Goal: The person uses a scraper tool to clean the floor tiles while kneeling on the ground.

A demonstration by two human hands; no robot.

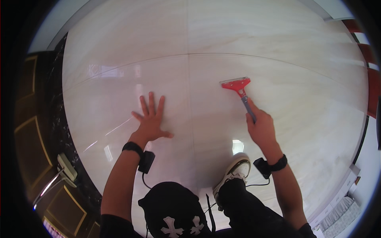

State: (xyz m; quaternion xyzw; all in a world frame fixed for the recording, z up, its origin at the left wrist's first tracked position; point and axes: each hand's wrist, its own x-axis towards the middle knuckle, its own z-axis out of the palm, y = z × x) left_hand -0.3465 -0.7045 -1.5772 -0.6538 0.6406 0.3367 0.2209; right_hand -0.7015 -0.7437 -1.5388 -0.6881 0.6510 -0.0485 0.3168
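Observation:
My right hand [262, 126] grips the grey handle of a scraper with a red head [238, 85]. The scraper's wide blade edge points away from me and lies on or just over the glossy tiled floor [285, 89]; I cannot tell whether it touches. To the left, my left hand [151, 123] rests palm down on the tile, fingers spread, holding nothing. A tile joint runs between the two hands, and a second joint crosses it farther out. Each wrist carries a black strap with a small cabled box.
A white shoe [235, 169] and my black-clad knees are close below the hands. Along the left stand dark door panels [35, 142] with gold trim, a black stone border [64, 131] and a mop [67, 169]. Reddish wooden furniture [373, 86] is at the right edge.

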